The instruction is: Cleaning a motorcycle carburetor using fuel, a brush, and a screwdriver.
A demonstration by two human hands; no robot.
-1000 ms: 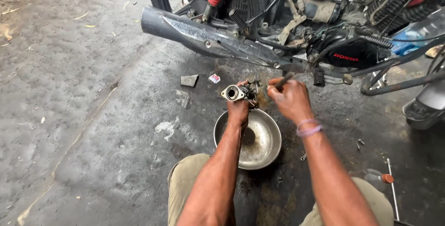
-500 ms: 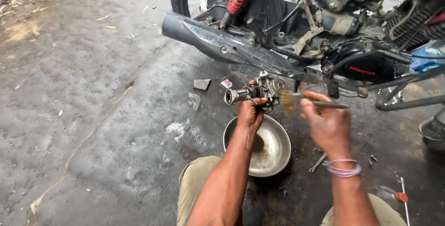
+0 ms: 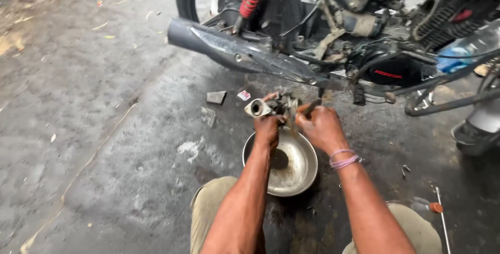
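The big motorbike [image 3: 338,40] is standing in front of me. I am squatting over a round metal bowl [image 3: 291,173] so the dirt is dropping into it. My left hand [image 3: 268,126] is gripping a dirty metal engine part [image 3: 271,107] above the bowl. My right hand [image 3: 320,126] is squeezing a small brush handle [image 3: 311,109] against it.

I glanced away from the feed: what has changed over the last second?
The right hand swung its brush out to the right, then came back against the metal engine part. The left hand kept gripping that part above the steel bowl, which stayed put.
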